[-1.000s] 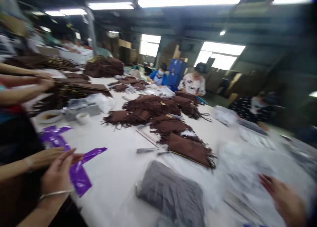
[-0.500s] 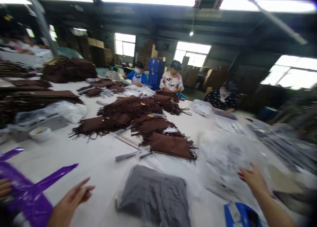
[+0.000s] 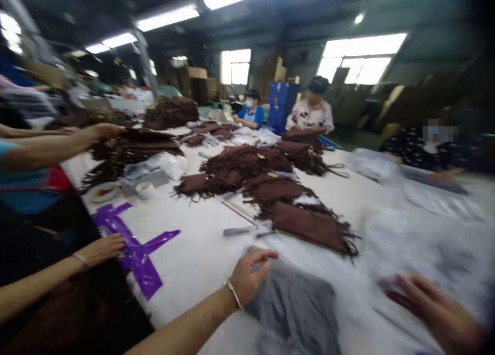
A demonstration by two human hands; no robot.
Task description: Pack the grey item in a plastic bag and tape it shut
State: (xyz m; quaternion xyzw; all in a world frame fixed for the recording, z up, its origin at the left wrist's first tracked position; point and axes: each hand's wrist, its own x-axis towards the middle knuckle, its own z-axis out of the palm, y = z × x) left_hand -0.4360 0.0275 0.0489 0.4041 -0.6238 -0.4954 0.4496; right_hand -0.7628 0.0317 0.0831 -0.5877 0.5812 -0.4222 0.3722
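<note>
A grey folded fabric piece in a clear bag (image 3: pixel 294 306) lies on the white tabletop (image 3: pixel 201 262) at the near edge, in front of the wearer. The left hand (image 3: pixel 249 275), a thin bracelet at its wrist, rests on the upper left corner of that bag, fingers curled and loosely parted, thumb and forefinger apart above the plastic. The right hand (image 3: pixel 433 306) is blurred at the lower right, fingers spread flat on a heap of clear plastic bags (image 3: pixel 425 241); whether it holds any of them cannot be told.

Just beyond the grey piece lies a brown fringed bag (image 3: pixel 313 227), with further brown fringed bags (image 3: pixel 247 169) heaped toward the middle of the tabletop. A small grey tool (image 3: pixel 237 231) lies between the grey piece and those heaps.

To the left, a co-worker's hand (image 3: pixel 102 249) rests on purple plastic strips (image 3: pixel 135 246). Farther left, another co-worker's arm (image 3: pixel 50 148) reaches to a stack of brown goods (image 3: pixel 131 141). A small white bowl (image 3: pixel 144 189) stands near that stack. Three more people sit along the far side
</note>
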